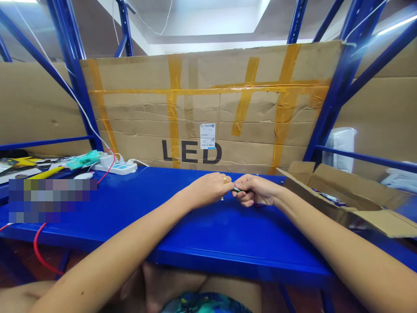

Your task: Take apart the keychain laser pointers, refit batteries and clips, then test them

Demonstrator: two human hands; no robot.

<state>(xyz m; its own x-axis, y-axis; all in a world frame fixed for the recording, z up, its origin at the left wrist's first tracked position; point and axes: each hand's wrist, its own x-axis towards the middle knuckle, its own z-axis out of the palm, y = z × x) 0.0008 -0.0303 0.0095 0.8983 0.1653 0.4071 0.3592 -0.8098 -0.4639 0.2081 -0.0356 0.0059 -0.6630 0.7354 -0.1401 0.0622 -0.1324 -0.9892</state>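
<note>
Over the middle of the blue table, my two hands meet at the fingertips. My right hand (254, 190) pinches a small dark green piece with a pale patch (237, 189); its kind is too small to tell. A thin dark strand (259, 205) shows below that hand. My left hand (210, 189), with a gold ring on one finger, is closed, its fingertips against the near end of the piece. What the left fingers grip is hidden. A tiny pale bit (222, 199) shows just under the left fingers.
An open cardboard box (325, 182) with slim bluish items stands at the right. A white power strip (119, 167) with cords lies at the back left, beside cluttered tools (48, 169). A large taped carton (140, 117) rises behind the blue table (208, 237).
</note>
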